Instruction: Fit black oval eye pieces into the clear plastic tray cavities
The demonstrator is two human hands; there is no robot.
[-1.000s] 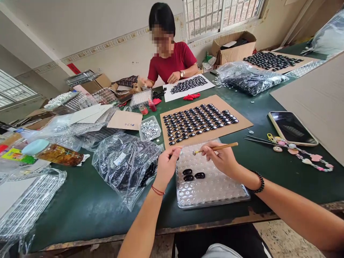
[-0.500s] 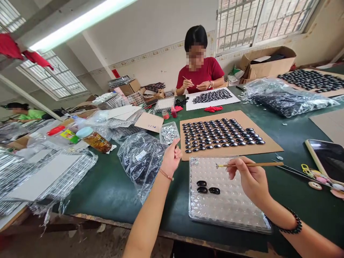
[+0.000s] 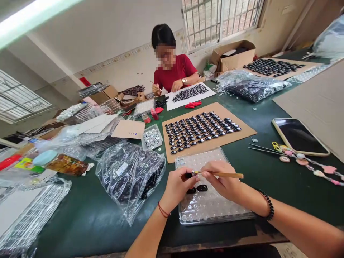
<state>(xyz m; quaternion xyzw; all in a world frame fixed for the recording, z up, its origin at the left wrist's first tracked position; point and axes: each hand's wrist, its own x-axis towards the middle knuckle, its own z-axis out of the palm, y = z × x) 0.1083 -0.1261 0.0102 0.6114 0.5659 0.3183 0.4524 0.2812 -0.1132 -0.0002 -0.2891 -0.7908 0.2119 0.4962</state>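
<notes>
My right hand (image 3: 221, 179) pinches a thin wooden stick (image 3: 229, 175) like a pen. The stick's yellowish end meets the fingertips of my left hand (image 3: 177, 190), which is closed on a small glossy black piece (image 3: 186, 176), partly covered by my fingers. Whether the tip carries anything is too small to tell. Both hands are over a clear plastic tray (image 3: 215, 208) with rows of round bumps. Black oval pieces (image 3: 202, 188) lie on it, one partly behind my left hand. Beyond it, a cardboard sheet (image 3: 242, 139) bears rows of black ovals with shiny centres.
A small tub (image 3: 152, 138) of silvery bits stands left of the cardboard. Nearby lies a clear bag (image 3: 129, 175) of black pieces. At right are a phone (image 3: 301, 136), tweezers (image 3: 263, 148) and a beaded strap (image 3: 309, 163). Across the table a person in red (image 3: 176, 71) works.
The view has swung right. My left hand has come back from near the tub to over the tray, and the stick's tip now meets the black piece in it.
</notes>
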